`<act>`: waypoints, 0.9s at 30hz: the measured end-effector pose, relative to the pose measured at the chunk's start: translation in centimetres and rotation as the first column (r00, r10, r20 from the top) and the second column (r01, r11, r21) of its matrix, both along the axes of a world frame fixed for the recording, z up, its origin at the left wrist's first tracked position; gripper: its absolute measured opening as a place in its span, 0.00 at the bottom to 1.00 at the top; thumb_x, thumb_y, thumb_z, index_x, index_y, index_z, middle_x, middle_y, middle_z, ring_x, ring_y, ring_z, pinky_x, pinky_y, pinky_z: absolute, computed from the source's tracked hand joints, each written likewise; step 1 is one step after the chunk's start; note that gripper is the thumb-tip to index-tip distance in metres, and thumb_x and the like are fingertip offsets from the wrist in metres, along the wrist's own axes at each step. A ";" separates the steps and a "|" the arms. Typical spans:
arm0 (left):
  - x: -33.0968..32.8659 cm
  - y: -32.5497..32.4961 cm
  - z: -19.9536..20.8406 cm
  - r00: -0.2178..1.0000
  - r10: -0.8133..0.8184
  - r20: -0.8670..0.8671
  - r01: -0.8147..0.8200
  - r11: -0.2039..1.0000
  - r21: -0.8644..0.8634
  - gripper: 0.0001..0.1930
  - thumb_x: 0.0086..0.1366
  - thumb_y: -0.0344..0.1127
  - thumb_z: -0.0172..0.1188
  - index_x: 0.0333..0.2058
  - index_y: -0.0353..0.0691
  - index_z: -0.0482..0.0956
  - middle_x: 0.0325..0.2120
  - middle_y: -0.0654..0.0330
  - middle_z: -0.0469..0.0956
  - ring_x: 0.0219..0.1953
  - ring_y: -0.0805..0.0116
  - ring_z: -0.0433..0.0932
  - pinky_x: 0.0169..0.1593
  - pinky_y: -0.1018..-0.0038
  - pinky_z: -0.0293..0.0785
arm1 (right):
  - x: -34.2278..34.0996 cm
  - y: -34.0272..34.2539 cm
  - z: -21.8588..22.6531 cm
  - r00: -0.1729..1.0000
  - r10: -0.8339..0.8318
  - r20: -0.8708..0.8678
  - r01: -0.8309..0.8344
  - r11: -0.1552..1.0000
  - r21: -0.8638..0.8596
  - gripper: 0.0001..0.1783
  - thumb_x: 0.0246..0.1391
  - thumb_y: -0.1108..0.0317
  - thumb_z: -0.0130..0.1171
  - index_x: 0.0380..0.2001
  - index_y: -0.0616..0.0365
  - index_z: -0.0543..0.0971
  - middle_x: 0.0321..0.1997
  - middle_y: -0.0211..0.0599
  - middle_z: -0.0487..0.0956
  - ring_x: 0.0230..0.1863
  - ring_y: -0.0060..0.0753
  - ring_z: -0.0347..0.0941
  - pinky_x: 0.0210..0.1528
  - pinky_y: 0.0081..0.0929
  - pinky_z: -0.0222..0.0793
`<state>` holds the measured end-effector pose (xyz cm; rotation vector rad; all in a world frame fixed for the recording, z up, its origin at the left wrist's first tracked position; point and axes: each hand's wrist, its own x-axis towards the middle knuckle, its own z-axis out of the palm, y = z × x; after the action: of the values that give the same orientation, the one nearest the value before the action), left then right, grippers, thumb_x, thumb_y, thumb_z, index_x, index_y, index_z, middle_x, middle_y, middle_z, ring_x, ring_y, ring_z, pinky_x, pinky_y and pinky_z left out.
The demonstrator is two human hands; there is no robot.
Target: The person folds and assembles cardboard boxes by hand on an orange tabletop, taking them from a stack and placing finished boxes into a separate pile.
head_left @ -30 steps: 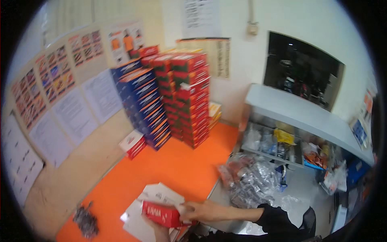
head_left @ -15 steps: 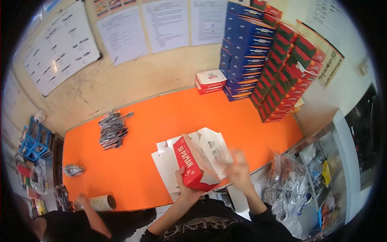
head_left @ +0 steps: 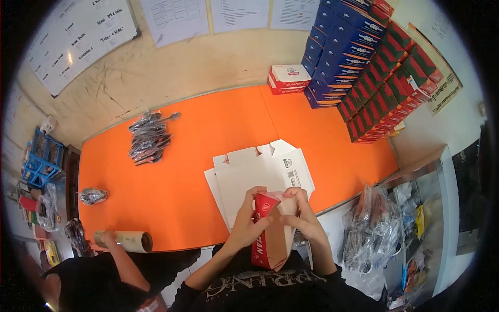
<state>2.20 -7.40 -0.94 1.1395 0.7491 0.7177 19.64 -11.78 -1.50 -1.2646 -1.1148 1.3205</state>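
Close to my body, a partly folded red carton (head_left: 265,248) is held tilted between both hands, its brown inside facing up. My left hand (head_left: 247,222) grips its red side, with the thumb over the upper edge. On the opposite side, my right hand (head_left: 307,221) pinches the far end near a flap. Beyond the carton, flat white cardboard blanks (head_left: 244,169) with cut tabs lie overlapping on the orange table (head_left: 208,119). Some of the carton's lower end is hidden against my dark shirt.
Wrapped cutlery (head_left: 150,138) is piled at the left. Stacks of blue boxes (head_left: 343,57) and red boxes (head_left: 384,99) stand at the back right, beside two red-and-white boxes (head_left: 289,79). A co-worker's hand (head_left: 108,238) touches a cardboard tube (head_left: 130,241). Plastic bags (head_left: 370,234) hang at right.
The red carton has come off the blanks toward my body and turned, its inside now showing. My right hand, blurred and apart before, now grips it. The view has shifted.
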 end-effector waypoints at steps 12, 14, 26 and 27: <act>-2.4 -1.2 2.4 0.828 -0.099 -0.551 0.289 0.919 0.268 0.59 0.48 0.42 0.65 0.62 0.35 0.24 0.58 0.32 0.48 0.55 0.38 0.62 0.55 0.60 0.65 | -0.7 -1.6 -0.3 0.934 0.284 0.218 -0.300 0.953 0.048 0.66 0.27 0.50 0.75 0.66 0.51 0.45 0.67 0.62 0.26 0.69 0.61 0.23 0.66 0.49 0.39; -0.8 -1.2 1.7 0.818 0.065 -0.572 0.183 0.913 0.364 0.58 0.49 0.43 0.64 0.63 0.38 0.24 0.55 0.30 0.49 0.50 0.36 0.66 0.50 0.59 0.69 | -0.4 0.2 0.1 0.908 0.247 0.337 -0.322 0.928 0.187 0.60 0.26 0.52 0.76 0.63 0.52 0.54 0.68 0.59 0.28 0.70 0.59 0.26 0.66 0.49 0.42; 1.9 8.1 -7.8 0.579 0.700 0.419 -0.543 0.714 -0.442 0.36 0.61 0.36 0.48 0.62 0.51 0.37 0.54 0.54 0.58 0.55 0.60 0.61 0.50 0.62 0.69 | 3.0 9.0 1.7 0.977 -0.034 -0.210 0.033 0.999 -0.007 0.69 0.30 0.58 0.75 0.65 0.52 0.34 0.64 0.54 0.51 0.67 0.47 0.45 0.65 0.44 0.46; 1.2 9.5 -7.0 0.589 0.754 0.292 -0.591 0.648 -0.480 0.36 0.61 0.37 0.49 0.62 0.53 0.38 0.53 0.55 0.59 0.51 0.61 0.64 0.49 0.63 0.69 | 4.1 10.5 2.4 0.962 -0.107 0.251 0.078 0.989 0.123 0.64 0.32 0.58 0.74 0.65 0.53 0.40 0.63 0.57 0.52 0.67 0.48 0.45 0.65 0.46 0.45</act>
<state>3.44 2.12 -7.91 0.2737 0.8470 1.4113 23.75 -1.31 0.88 -1.4141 -1.2750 1.0292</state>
